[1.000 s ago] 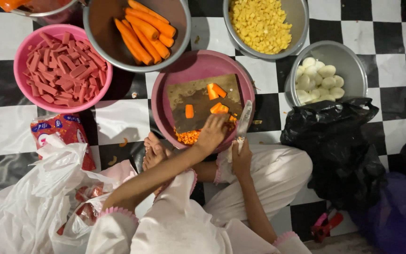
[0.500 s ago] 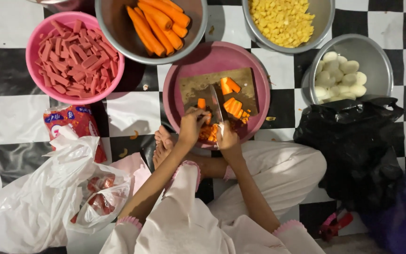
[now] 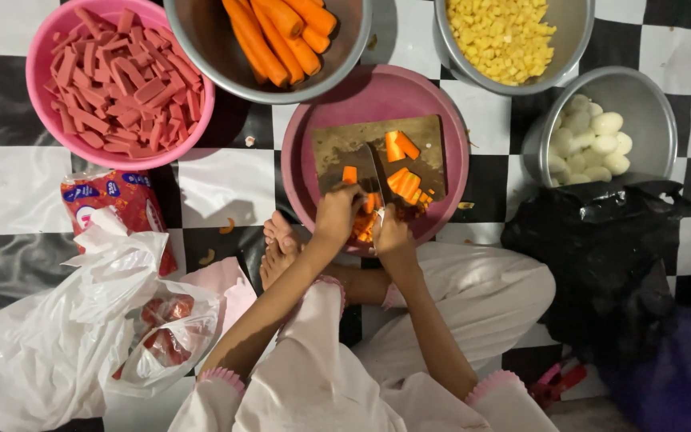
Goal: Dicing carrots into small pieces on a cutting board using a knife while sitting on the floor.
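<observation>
Grip: right hand (image 3: 393,234) grasps the knife (image 3: 377,182); left hand (image 3: 336,214) pins a carrot piece (image 3: 367,205).
Done: carrot chunks (image 3: 404,184) cut on the board (image 3: 337,148).
Left: whole carrots (image 3: 277,36) wait in the metal bowl (image 3: 201,48).

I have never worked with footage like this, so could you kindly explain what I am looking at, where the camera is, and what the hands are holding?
There is no machine here: a person sits on a black-and-white checkered floor and works with bare hands. The single picture comes from a camera worn on that person's head, looking straight down.

In front of them lies a pink tray with a wooden cutting board on it, carrying carrot pieces. The left hand rests at the near edge of the board on the carrot pieces; the right hand holds a knife.

Around it stand a pink bowl of red sausage strips, a metal bowl of whole carrots, a bowl of yellow cubes and a bowl of white peeled eggs. White plastic bags lie on the left, a black bag on the right.
</observation>
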